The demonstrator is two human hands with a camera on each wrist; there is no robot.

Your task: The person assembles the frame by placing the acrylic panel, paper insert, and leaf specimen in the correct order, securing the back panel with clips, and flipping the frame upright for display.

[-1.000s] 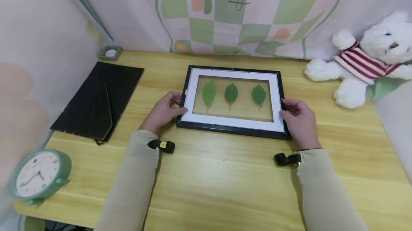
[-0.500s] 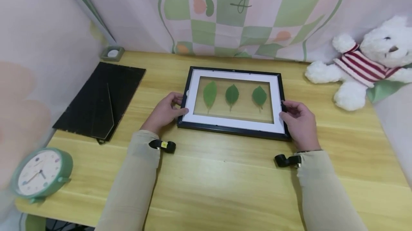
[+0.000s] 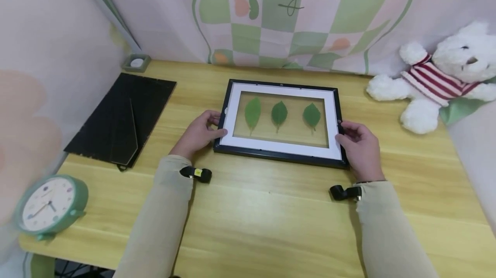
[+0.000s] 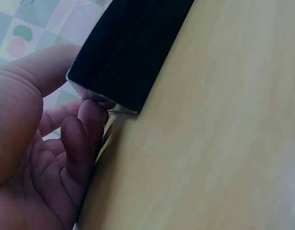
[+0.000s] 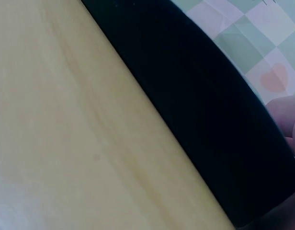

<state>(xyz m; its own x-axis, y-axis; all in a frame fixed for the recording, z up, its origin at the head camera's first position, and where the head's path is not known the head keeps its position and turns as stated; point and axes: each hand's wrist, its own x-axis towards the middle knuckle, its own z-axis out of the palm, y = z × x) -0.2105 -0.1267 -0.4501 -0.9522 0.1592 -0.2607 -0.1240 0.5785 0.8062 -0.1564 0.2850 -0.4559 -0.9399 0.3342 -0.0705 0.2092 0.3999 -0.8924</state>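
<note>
A black picture frame (image 3: 283, 156) with a white mat lies face-up on the wooden table, and three green leaves show in its see-through window: a longer light green leaf (image 3: 252, 112), a darker middle leaf (image 3: 279, 114) and a right leaf (image 3: 311, 115). My left hand (image 3: 197, 134) grips the left side, thumb on top near the lower corner. In the left wrist view its fingers (image 4: 91, 120) curl at the underside of the frame's end. On the opposite side, my right hand (image 3: 362, 146) holds the right edge between thumb and fingers; the right wrist view mostly shows the frame's dark side (image 5: 186, 96).
A black backing board (image 3: 102, 118) with a stand leg lies at the left. Near it are a green alarm clock (image 3: 52, 205) and a small grey square dish (image 3: 135, 63). A white teddy bear (image 3: 422, 114) sits at the right; a checkered curtain (image 3: 279, 15) hangs behind.
</note>
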